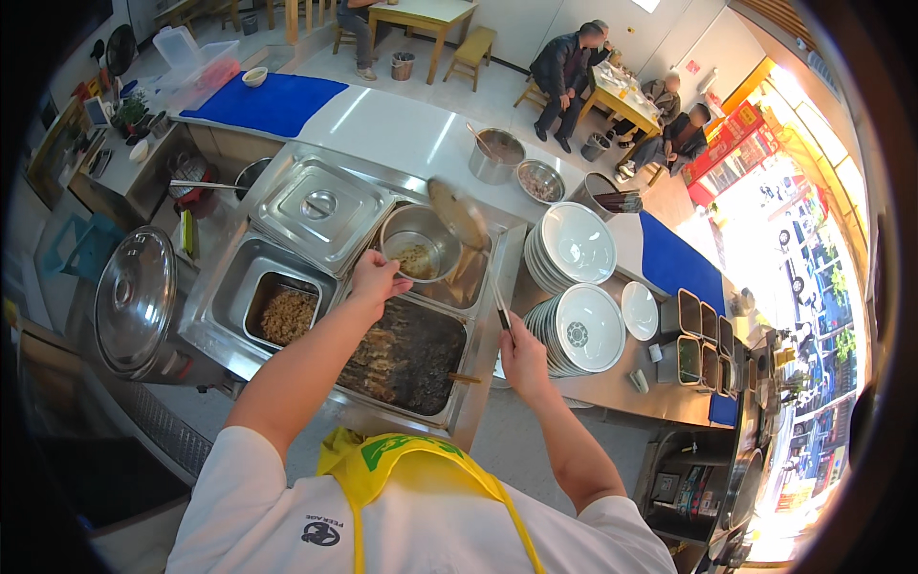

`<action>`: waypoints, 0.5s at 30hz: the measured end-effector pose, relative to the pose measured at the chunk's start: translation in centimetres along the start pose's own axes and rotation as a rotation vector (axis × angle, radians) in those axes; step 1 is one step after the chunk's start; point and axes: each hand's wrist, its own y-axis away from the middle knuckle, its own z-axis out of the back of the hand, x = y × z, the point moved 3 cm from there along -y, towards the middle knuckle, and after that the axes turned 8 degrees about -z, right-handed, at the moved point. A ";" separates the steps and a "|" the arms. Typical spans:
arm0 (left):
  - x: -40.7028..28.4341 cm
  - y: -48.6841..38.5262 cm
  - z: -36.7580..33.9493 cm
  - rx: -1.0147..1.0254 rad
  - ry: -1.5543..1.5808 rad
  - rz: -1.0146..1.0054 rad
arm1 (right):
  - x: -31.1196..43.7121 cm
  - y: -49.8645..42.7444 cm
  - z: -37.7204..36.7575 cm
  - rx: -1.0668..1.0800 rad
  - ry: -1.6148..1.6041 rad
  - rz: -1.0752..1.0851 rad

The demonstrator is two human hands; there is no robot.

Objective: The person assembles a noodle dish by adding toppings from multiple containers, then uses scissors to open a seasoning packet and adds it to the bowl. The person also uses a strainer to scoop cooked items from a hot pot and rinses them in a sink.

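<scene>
My left hand (378, 284) is at the near-left rim of a round stainless steel pot (401, 228), fingers pinched on its edge. Some yellowish broth-like food (417, 262) lies in the bottom of the pot. My right hand (525, 356) grips the dark handle of a long metal ladle or skimmer (459, 215). Its round head, blurred, tilts over the pot's right rim. Directly before me is a rectangular pan of dark braised food (412, 355) in liquid. To its left, a smaller steel pan holds brown minced food (287, 317).
Steel pan lids (323, 208) are stacked at upper left, near a large glass-lidded pot (136, 305). Stacked white bowls (577, 244) and plates (588, 328) stand close to my right hand. Condiment containers (688, 359) sit farther right. Seated people (563, 79) are beyond the white counter (401, 133).
</scene>
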 end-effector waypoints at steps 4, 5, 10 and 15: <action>0.5 -0.1 -1.8 0.029 0.016 -0.013 | 0.8 0.6 0.8 -0.056 0.182 0.129; 0.5 -0.2 -2.0 0.042 0.020 -0.019 | 1.0 0.6 1.1 -0.070 0.210 0.129; 0.8 1.2 -2.3 0.058 0.083 -0.013 | 0.4 0.6 1.9 -0.092 0.262 0.139; 0.7 4.2 -0.1 0.037 0.065 -0.014 | 0.4 1.4 1.9 -0.052 0.199 0.223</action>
